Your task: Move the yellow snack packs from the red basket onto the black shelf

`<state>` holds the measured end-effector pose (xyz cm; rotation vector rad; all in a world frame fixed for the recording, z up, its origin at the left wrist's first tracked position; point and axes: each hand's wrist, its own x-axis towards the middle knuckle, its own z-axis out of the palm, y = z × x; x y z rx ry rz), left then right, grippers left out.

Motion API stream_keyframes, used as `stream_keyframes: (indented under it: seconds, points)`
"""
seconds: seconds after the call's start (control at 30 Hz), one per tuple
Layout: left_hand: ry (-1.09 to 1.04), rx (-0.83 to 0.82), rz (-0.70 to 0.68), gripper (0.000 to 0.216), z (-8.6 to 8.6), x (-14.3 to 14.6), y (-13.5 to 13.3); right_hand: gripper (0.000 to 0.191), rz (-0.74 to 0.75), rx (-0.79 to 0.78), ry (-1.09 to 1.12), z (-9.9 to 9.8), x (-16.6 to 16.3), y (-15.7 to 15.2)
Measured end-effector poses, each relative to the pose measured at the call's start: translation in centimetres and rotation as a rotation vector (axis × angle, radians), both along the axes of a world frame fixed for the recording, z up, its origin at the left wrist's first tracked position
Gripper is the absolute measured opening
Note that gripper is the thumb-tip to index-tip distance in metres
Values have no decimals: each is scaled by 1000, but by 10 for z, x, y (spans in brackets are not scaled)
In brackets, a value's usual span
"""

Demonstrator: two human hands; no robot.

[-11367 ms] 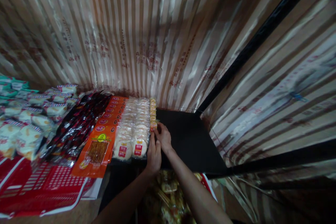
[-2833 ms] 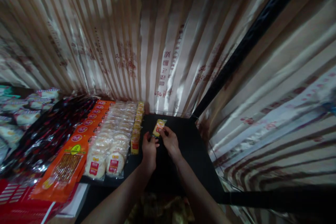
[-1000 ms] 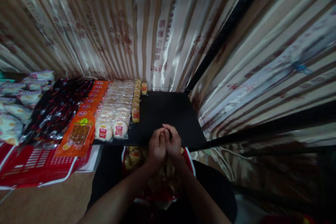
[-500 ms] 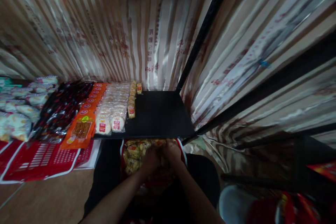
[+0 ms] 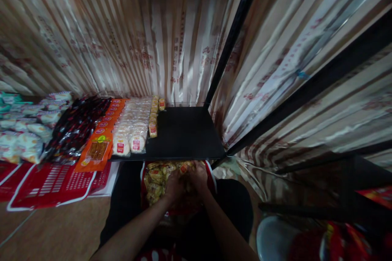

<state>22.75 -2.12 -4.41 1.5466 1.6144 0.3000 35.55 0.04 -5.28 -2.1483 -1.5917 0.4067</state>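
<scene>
Both hands reach into a red bag (image 5: 212,179) full of small yellow snack packets (image 5: 154,177) held on my lap, just below the front edge of a black shelf (image 5: 186,134). My left hand (image 5: 175,183) and my right hand (image 5: 197,177) are side by side among the packets, with curled fingers. What they grasp is hidden in the dark. On the shelf a row of the same small yellow packets (image 5: 153,124) runs front to back, with one more packet (image 5: 161,104) at the back.
Left of the yellow row lie round white cakes in clear wrap (image 5: 131,130), orange packs (image 5: 102,138), dark red packs (image 5: 76,128) and white bags (image 5: 21,138). A red plastic basket (image 5: 52,181) lies flat at the left. Striped shiny curtain backs the shelf; a black post (image 5: 232,36) rises at its right corner.
Since a second ago both hands have dropped from the shelf's front edge down into the red bag. Earlier they set one yellow packet at the back of the shelf.
</scene>
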Motion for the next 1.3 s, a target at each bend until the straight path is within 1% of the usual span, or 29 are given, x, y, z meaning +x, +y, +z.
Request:
stream_keyframes:
  seconds: [0.07,0.13,0.23,0.33,0.47,0.6,0.67,0.8,0.87,0.97,1.1,1.2,1.3]
  points:
    - [-14,46,59,56,0,-3,-2,30,-8,62,102,3,-6,-6]
    - [-41,64,77,57,1,-7,-3,31,16,143,192,5,-11,-14]
    - [-108,103,58,55,4,-15,-2,31,117,233,281,10,-19,-25]
    - [-178,137,17,49,11,-22,-1,30,217,241,351,23,-23,-33]
    - [-220,157,22,43,31,-29,1,35,250,219,421,49,-22,-32]
    - [-315,296,64,38,53,-32,8,45,167,219,489,68,-19,-21]
    - [-320,326,109,39,63,-32,18,44,154,198,535,74,-20,-13]
    - [-298,316,157,34,81,-33,42,34,227,133,660,86,-25,6]
    - [-302,323,161,32,91,-34,53,34,245,145,704,91,-29,18]
    - [-314,352,198,38,101,-34,67,36,249,198,729,92,-32,41]
    - [-276,452,304,47,105,-26,80,33,227,231,686,83,-34,79]
    - [-290,493,298,46,103,-19,91,31,226,225,627,78,-37,110]
    - [-289,450,293,46,101,-15,110,31,194,219,576,77,-44,141]
